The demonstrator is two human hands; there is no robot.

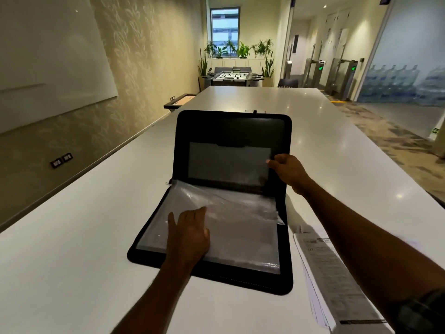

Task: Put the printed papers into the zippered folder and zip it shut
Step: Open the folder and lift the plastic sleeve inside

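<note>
A long white table (72, 237) ran down an office room, with a whiteboard (48, 56) on the wall to the left of the zippered folder (231, 126) and a foosball table (232, 75) and potted plants (243, 49) far beyond it. The folder lay unzipped and spread open on the table, its far cover tilted up. The right hand (289, 171) pinched that cover's right edge with curled fingers. The left hand (189, 233) rested palm down, fingers extended, on the clear plastic sleeves (240, 220) filling the folder's near half. Whether its fingertips had slipped under a sleeve could not be told. The printed papers (330, 268) sat in a stack on the table just right of the folder, partly under the right forearm. By the look of it only the opening was done. The papers were not yet inside, and loading them, lowering the cover and running the zip all remained.
</note>
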